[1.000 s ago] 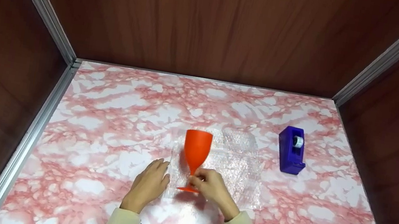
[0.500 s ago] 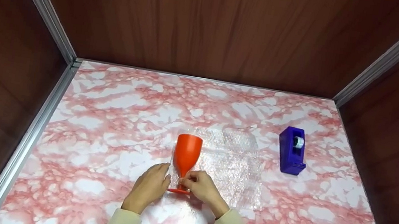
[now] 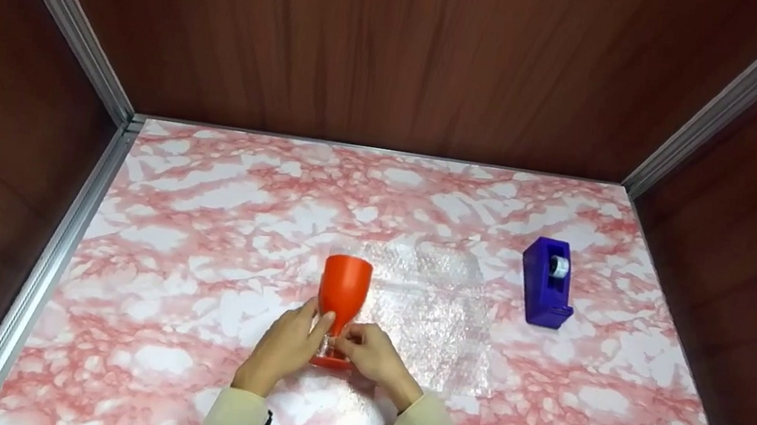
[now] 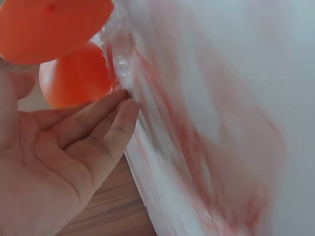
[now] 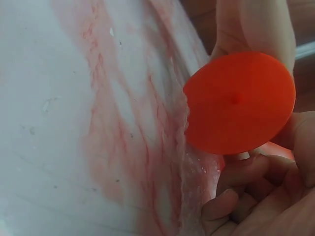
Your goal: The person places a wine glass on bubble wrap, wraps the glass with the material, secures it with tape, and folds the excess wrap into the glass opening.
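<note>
An orange plastic goblet [image 3: 344,286] lies on its side on the left part of a clear bubble wrap sheet [image 3: 433,326], base toward me. My right hand [image 3: 372,354] pinches its stem with thumb and fingers. My left hand [image 3: 288,341] is at the goblet's left side, its thumb reaching over the lower bowl. In the left wrist view its fingers [image 4: 115,132] are fairly straight, with tips at the wrap's edge [image 4: 118,54]. The round goblet base [image 5: 241,103] faces the right wrist camera and hides part of the stem.
A purple tape dispenser [image 3: 548,283] with a roll of clear tape stands right of the wrap. The pink-and-white marbled table [image 3: 212,218] is bounded by dark wood panels [image 3: 388,49] and metal rails [image 3: 42,252].
My right hand has brought the goblet left and slightly toward me, near the wrap's left edge. My left thumb has come over the goblet. The dispenser stays in place.
</note>
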`<state>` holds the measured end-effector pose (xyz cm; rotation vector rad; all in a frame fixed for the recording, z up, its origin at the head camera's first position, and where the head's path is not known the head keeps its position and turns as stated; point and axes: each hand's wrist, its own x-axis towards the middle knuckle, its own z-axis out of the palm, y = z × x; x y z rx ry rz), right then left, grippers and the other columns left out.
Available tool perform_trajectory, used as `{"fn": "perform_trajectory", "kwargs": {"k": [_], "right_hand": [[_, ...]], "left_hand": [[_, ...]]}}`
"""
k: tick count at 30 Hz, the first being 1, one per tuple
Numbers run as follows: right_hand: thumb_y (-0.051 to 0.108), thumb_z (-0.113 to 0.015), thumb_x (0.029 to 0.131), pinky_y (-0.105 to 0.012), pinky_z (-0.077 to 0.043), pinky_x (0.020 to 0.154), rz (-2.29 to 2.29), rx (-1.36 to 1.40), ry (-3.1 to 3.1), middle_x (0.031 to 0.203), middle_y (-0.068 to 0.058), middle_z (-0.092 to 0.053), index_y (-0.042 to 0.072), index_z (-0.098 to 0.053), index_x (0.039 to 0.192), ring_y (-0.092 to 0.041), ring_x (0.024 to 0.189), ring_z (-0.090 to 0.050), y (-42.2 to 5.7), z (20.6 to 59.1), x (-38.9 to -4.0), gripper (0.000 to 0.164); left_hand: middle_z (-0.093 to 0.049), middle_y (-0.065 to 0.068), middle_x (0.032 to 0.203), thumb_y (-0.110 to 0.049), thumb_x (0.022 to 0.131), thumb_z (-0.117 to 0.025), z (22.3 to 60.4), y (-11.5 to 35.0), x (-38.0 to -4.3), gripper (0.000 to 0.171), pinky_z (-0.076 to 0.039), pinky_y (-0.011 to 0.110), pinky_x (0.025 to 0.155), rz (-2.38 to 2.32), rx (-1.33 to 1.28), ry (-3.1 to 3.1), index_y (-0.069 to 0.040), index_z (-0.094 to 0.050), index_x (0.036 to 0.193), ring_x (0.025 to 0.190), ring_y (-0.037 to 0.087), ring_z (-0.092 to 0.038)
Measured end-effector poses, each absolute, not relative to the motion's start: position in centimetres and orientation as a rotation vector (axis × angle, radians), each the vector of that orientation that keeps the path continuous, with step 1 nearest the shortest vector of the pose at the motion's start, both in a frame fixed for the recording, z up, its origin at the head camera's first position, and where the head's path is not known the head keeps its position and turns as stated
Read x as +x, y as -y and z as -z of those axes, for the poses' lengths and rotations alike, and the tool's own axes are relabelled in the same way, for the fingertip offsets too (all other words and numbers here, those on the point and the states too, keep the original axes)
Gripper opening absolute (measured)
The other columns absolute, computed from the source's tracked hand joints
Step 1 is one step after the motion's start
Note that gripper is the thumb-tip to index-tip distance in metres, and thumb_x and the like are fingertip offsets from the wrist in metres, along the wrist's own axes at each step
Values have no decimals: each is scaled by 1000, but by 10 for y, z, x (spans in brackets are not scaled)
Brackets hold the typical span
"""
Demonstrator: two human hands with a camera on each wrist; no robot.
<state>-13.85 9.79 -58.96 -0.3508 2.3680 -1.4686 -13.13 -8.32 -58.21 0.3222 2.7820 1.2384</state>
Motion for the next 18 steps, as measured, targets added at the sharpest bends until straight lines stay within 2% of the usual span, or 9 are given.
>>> {"fn": "perform_trajectory", "kwargs": {"k": [4,7,10,13,18], "right_hand": [[15,-68,93,-26,-42,61,1481,-336,-2374,70,2,-64,3,-71,77,-8,63,-50,-97,592,-138,21],[17,-70,94,-26,-43,62,1478,-327,-2360,71,2,-66,5,-71,78,-9,63,-51,-97,594,-138,21],[18,-70,94,-27,-43,62,1482,-324,-2348,72,2,-66,5,-71,79,-9,63,-50,-98,595,-138,20],[15,-69,94,-27,-42,61,1482,-333,-2346,70,3,-62,4,-71,79,-10,62,-49,-100,595,-138,19],[16,-68,94,-27,-41,62,1483,-338,-2341,68,5,-58,5,-70,79,-9,62,-47,-102,596,-139,20]], "left_hand": [[-59,25,132,-48,102,-51,580,81,-139,74,-46,54,99,-1383,138,-2617,4,-33,152,118,38,-60],[-58,25,131,-51,98,-58,580,77,-145,86,-44,54,100,-1484,11,-2518,8,-27,153,117,37,-60],[-60,25,124,-55,94,-63,580,73,-151,93,-43,53,100,-1562,-93,-2452,9,-27,151,115,36,-59],[-60,24,120,-55,90,-68,584,69,-156,97,-43,51,98,-1639,-163,-2381,10,-29,150,111,35,-58],[-65,21,118,-44,88,-75,588,66,-161,76,-49,43,91,-1825,-195,-2222,9,-48,136,104,30,-63]]}}
